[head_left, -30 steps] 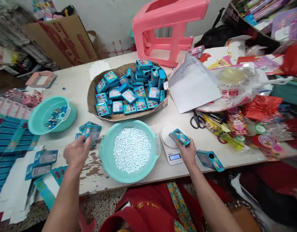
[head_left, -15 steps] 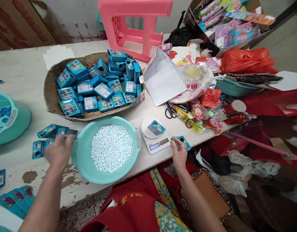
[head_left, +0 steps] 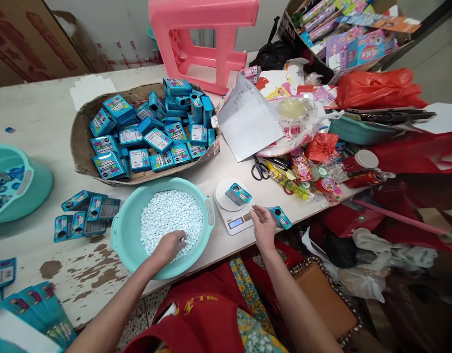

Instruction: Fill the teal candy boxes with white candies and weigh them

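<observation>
A turquoise basin (head_left: 124,255) holds a heap of small pale candies (head_left: 169,215). My left hand (head_left: 170,245) dips into it, fingers curled at the surface of the candies; what they hold, if anything, is hidden. Right of the basin, a blue candy tin (head_left: 239,194) rests tilted on the round plate of a white kitchen scale (head_left: 237,224). My right hand (head_left: 263,226) hovers by the scale's front right corner, fingers apart and holding nothing visible. Just beyond it, another blue tin (head_left: 281,217) lies near the table edge, partly covered by the hand.
A cut-down carton (head_left: 100,180) full of blue tins stands behind the basin. Several tins (head_left: 96,208) lie to its left, near a second turquoise tub (head_left: 38,191) with small lids. Scissors (head_left: 260,169), wrappers and bags clutter the right side. A pink stool (head_left: 226,44) stands behind.
My left hand has moved right from the tins on the left into the basin of candies. My right hand has shifted slightly left and up, off the tin beside the scale.
</observation>
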`<state>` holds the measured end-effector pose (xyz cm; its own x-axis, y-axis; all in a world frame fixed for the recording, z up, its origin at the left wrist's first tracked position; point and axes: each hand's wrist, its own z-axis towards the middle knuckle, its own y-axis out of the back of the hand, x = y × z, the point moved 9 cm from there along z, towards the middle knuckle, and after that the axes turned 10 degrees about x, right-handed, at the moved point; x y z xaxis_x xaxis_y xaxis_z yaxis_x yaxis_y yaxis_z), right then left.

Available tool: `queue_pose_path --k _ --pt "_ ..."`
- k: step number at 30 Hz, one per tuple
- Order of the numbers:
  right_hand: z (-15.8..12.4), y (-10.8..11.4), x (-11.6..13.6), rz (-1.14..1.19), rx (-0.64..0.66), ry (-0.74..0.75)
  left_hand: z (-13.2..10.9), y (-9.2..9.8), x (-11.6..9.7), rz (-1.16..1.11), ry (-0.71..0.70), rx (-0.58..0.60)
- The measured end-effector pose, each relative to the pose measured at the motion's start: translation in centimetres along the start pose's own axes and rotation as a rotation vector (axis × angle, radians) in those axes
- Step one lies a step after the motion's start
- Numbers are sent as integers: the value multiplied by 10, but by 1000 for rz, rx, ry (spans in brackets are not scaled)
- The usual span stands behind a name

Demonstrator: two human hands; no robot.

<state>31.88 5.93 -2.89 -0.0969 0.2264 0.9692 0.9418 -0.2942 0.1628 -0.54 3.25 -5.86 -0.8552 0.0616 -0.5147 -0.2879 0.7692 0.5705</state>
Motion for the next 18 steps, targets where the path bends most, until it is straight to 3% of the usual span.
queue_pose_path --k 3,7,9,11,13,15,16,18 --pt "18 -15 11 -106 15 78 -8 15 6 22 9 -97" --pt "46 -38 28 -188 62 67 -25 39 -5 43 -36 -274" --pt "48 -48 49 -173 35 101 -41 59 -13 -18 -66 -401" --pt "34 -66 84 -186 44 228 -63 85 -23 -89 -109 -583" --pt "5 -114 120 -220 300 367 -88 110 -34 -126 -167 -735" --pt "-42 -177 145 -219 684 473 -109 126 -45 -121 -249 -747" --pt "-65 -202 153 -207 807 502 -119 131 -46 -121 -275 -721" --pt "-96 -238 157 -170 899 486 -142 139 -28 -172 -220 -700"
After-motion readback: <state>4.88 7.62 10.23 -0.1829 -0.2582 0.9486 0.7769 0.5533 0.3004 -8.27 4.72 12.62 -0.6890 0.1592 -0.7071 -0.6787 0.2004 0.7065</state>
